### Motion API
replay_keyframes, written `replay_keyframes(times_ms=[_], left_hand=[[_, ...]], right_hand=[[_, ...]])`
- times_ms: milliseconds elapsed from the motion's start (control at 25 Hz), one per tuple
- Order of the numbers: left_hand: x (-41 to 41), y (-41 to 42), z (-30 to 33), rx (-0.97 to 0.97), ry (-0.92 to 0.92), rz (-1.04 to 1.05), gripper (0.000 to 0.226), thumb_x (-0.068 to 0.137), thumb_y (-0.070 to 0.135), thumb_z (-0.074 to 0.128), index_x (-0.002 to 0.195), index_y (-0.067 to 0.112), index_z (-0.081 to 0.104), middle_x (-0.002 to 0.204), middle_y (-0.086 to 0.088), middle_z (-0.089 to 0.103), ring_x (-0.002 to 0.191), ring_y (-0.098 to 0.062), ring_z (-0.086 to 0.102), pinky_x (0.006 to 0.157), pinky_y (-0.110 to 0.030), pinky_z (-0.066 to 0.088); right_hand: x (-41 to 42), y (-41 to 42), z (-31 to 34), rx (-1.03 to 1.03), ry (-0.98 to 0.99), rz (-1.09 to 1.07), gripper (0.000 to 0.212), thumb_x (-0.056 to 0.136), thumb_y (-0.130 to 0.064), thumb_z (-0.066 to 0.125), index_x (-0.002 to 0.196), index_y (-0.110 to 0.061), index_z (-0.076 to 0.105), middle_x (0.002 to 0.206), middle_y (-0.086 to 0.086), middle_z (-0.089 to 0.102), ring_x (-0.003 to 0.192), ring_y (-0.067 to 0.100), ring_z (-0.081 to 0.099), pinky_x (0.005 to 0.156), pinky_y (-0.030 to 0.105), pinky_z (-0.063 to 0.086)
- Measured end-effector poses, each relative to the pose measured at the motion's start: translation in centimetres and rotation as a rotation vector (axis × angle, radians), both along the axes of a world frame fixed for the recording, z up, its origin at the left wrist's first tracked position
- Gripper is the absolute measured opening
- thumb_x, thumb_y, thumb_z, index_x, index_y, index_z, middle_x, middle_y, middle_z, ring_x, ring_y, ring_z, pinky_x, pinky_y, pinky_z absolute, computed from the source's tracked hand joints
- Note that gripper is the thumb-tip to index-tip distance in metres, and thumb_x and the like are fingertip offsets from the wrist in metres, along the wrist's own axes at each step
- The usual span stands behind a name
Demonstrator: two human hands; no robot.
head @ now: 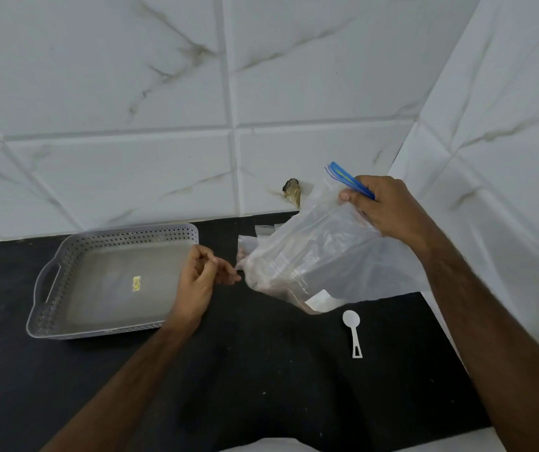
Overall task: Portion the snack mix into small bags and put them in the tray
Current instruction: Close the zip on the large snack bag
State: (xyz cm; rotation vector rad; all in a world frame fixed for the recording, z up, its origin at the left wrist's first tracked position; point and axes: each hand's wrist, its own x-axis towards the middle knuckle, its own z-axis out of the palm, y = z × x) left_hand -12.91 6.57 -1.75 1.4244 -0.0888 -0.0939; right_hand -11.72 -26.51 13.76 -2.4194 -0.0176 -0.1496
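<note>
Big clear bag (313,256) of snack mix hangs tilted above the black counter (261,370), between the tray and the corner wall. My right hand (388,207) is clenched around its blue zip top (349,181), fingers wrapped tight, lifting that end high. My left hand (199,282) pinches the lower left corner of the bag between thumb and fingertips; other fingers curled in. Contents sit in the low end, blurred through the plastic. Small clear bags (266,230) lie on the counter behind, near the tiled wall (131,109). Grey perforated tray (62,275) sits left, just beside my left hand, with one small yellow bit (136,283) inside. White scoop (353,331) lies on the counter below the bag, untouched.
</note>
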Motion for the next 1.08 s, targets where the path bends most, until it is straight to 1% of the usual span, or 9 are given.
replay_keyframes(times_ms=[120,200,320,480,600,720,880,960,1080], left_hand=[[0.4,0.3,-0.2,0.087,-0.005,-0.073,0.004,0.102,0.004,0.053,0.102,0.008,0.054,0.100,-0.010,0.073,0.092,-0.032,0.071,0.074,-0.040,0.057],[0.3,-0.4,-0.6,0.179,0.045,-0.170,0.020,0.097,0.005,0.063,0.115,0.012,0.058,0.118,-0.002,0.070,0.107,-0.025,0.069,0.081,-0.038,0.058],[-0.1,-2.4,-1.5,0.230,0.092,-0.229,0.045,0.095,0.007,0.067,0.135,0.021,0.052,0.141,0.005,0.058,0.125,-0.018,0.060,0.099,-0.035,0.055],[0.2,-3.7,-1.4,0.148,0.137,-0.188,0.055,0.100,0.019,0.062,0.149,0.032,0.042,0.153,0.009,0.047,0.133,-0.011,0.053,0.099,-0.029,0.051],[0.3,-3.8,-0.8,0.081,0.112,-0.213,0.042,0.103,0.023,0.057,0.143,0.036,0.049,0.143,0.007,0.057,0.125,-0.013,0.061,0.091,-0.036,0.057],[0.2,-3.8,-0.3,-0.042,0.131,-0.165,0.031,0.098,0.026,0.060,0.128,0.017,0.059,0.125,-0.007,0.069,0.113,-0.027,0.068,0.086,-0.044,0.058],[0.3,-3.5,0.1,-0.127,0.110,-0.082,0.015,0.089,0.021,0.067,0.099,0.014,0.058,0.104,-0.012,0.066,0.095,-0.027,0.066,0.075,-0.040,0.057],[0.4,-3.2,0.2,-0.131,0.078,-0.040,0.014,0.087,0.019,0.070,0.088,0.017,0.056,0.091,-0.007,0.063,0.084,-0.020,0.064,0.068,-0.034,0.056],[0.4,-2.9,0.4,-0.142,0.044,0.026,0.014,0.086,0.014,0.071,0.089,0.014,0.058,0.084,-0.003,0.064,0.073,-0.012,0.063,0.061,-0.026,0.055]], right_hand=[[-0.3,-0.2,0.1,0.016,0.022,-0.012,0.023,0.098,-0.038,0.060,0.079,-0.027,0.068,0.056,-0.002,0.048,0.046,0.004,0.042,0.056,0.026,0.038],[-0.6,0.6,0.0,0.037,0.064,0.035,0.026,0.097,-0.041,0.060,0.075,-0.027,0.066,0.057,-0.004,0.047,0.048,0.005,0.041,0.056,0.026,0.037],[-1.0,2.0,-0.3,0.045,0.136,0.123,0.024,0.098,-0.042,0.059,0.083,-0.026,0.070,0.058,-0.004,0.047,0.053,0.008,0.044,0.058,0.026,0.038],[-1.3,2.4,0.2,0.295,0.185,0.142,0.024,0.099,-0.041,0.059,0.091,-0.024,0.074,0.069,0.013,0.054,0.064,0.018,0.052,0.064,0.031,0.045],[-1.5,1.7,0.7,0.504,0.206,0.090,0.026,0.099,-0.034,0.059,0.093,-0.015,0.075,0.076,0.007,0.065,0.067,0.013,0.062,0.066,0.025,0.053],[-1.2,0.9,0.0,0.566,0.244,0.035,0.028,0.099,-0.032,0.060,0.102,-0.007,0.074,0.089,0.011,0.073,0.080,0.019,0.068,0.076,0.032,0.055],[-0.7,0.3,-1.0,0.417,0.225,-0.009,0.031,0.100,-0.032,0.060,0.102,-0.004,0.071,0.100,0.026,0.072,0.080,0.025,0.067,0.079,0.037,0.054],[-0.5,0.1,-1.2,0.345,0.187,-0.044,0.028,0.100,-0.033,0.058,0.099,-0.010,0.073,0.097,0.021,0.073,0.079,0.024,0.070,0.079,0.037,0.055],[-0.3,0.0,-1.3,0.292,0.137,-0.077,0.023,0.101,-0.035,0.057,0.092,-0.023,0.075,0.085,0.013,0.073,0.073,0.018,0.067,0.075,0.033,0.054]])
